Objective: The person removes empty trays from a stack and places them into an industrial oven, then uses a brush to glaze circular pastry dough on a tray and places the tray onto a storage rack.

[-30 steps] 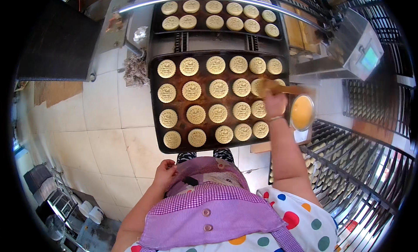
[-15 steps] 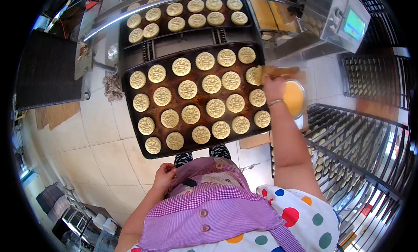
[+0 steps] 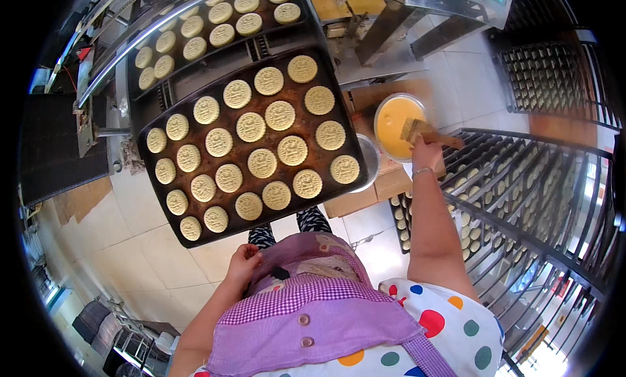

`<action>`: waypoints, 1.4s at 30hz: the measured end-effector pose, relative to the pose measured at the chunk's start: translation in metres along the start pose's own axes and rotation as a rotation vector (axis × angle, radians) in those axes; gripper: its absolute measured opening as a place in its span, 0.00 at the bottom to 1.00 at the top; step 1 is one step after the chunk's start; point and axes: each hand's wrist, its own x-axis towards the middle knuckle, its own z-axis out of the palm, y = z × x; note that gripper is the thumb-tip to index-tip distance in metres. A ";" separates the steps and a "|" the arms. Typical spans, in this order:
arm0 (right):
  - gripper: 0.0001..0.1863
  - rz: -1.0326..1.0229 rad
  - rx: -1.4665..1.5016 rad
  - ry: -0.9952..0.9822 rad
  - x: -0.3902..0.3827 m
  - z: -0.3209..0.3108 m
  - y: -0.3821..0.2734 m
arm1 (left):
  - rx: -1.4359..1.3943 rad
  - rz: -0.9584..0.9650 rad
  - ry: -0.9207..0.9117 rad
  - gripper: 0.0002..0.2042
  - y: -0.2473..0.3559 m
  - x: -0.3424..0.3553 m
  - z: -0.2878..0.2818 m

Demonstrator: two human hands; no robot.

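Observation:
In my right hand point(image 3: 426, 154) is a flat wooden-handled pastry brush point(image 3: 412, 129). Its bristles are at the yellow-orange liquid, which looks like beaten egg, in a round bowl point(image 3: 422, 106). Left of the bowl lies a dark baking tray point(image 3: 240, 151) with rows of round, pale cakes point(image 3: 261, 162) pressed with patterns. Many tops look yellowish; I cannot tell which are coated. Down by the front of my purple apron point(image 3: 313, 312), my left hand point(image 3: 244, 262) stays low with fingers curled, and nothing shows in it.
Another loaded tray point(image 3: 215, 35) sits behind on the metal machine. Beside the near tray's right edge, a second bowl point(image 3: 370, 160) is partly covered. Cardboard point(image 3: 391, 185) lies under the bowls. Dark racks point(image 3: 521, 181) holding trays of cakes stand at the right.
My right hand has moved the brush from a cake at the tray's right edge to the bowl. The view has turned right, so the tray appears farther left. My left hand stays low.

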 end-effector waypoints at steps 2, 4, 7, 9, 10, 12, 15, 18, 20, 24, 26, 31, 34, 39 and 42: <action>0.16 -0.113 -0.112 0.035 0.010 -0.012 0.025 | -0.014 0.009 -0.007 0.11 0.001 0.001 0.014; 0.18 -0.111 -0.381 0.052 0.023 -0.018 0.044 | -0.002 0.021 -0.002 0.11 0.020 -0.004 0.029; 0.18 -0.095 -0.622 0.030 0.032 -0.015 0.078 | 0.027 0.026 -0.002 0.11 0.025 -0.006 0.037; 0.17 0.039 -0.334 0.004 0.029 -0.012 0.085 | 0.030 0.051 -0.016 0.11 0.016 -0.003 0.037; 0.17 0.164 0.006 -0.007 0.022 -0.007 0.079 | 0.028 0.063 -0.023 0.11 0.013 -0.003 0.036; 0.17 0.312 0.429 -0.003 0.006 -0.001 0.060 | -0.007 0.053 -0.030 0.11 0.011 -0.003 0.034; 0.20 0.269 0.476 0.006 -0.011 -0.005 0.041 | -0.041 0.048 -0.032 0.11 0.013 -0.005 0.029; 0.23 -0.030 -0.004 -0.098 -0.026 -0.004 0.054 | -0.012 0.067 -0.030 0.12 0.027 -0.007 0.025; 0.28 -0.243 -0.498 -0.185 -0.055 -0.012 0.028 | -0.013 0.072 -0.020 0.12 0.024 -0.013 0.016; 0.29 -0.349 -0.705 -0.330 -0.067 -0.042 0.045 | -0.011 0.090 -0.017 0.13 0.013 -0.019 -0.012; 0.29 -0.241 -0.438 -0.372 -0.067 -0.059 0.059 | -0.007 0.107 -0.009 0.13 0.004 -0.019 -0.032; 0.31 0.015 0.263 -0.429 -0.175 -0.011 -0.062 | 0.026 0.160 0.017 0.14 -0.012 -0.020 -0.073; 0.31 -0.019 0.397 -0.577 -0.266 0.071 -0.079 | 0.008 0.181 0.012 0.14 -0.010 -0.027 -0.091; 0.32 -0.115 0.295 -0.805 -0.357 0.159 -0.089 | 0.008 0.198 0.055 0.14 -0.027 -0.034 -0.125; 0.31 -0.480 0.036 -0.644 -0.324 0.173 -0.047 | -0.050 0.176 0.078 0.14 -0.035 -0.040 -0.145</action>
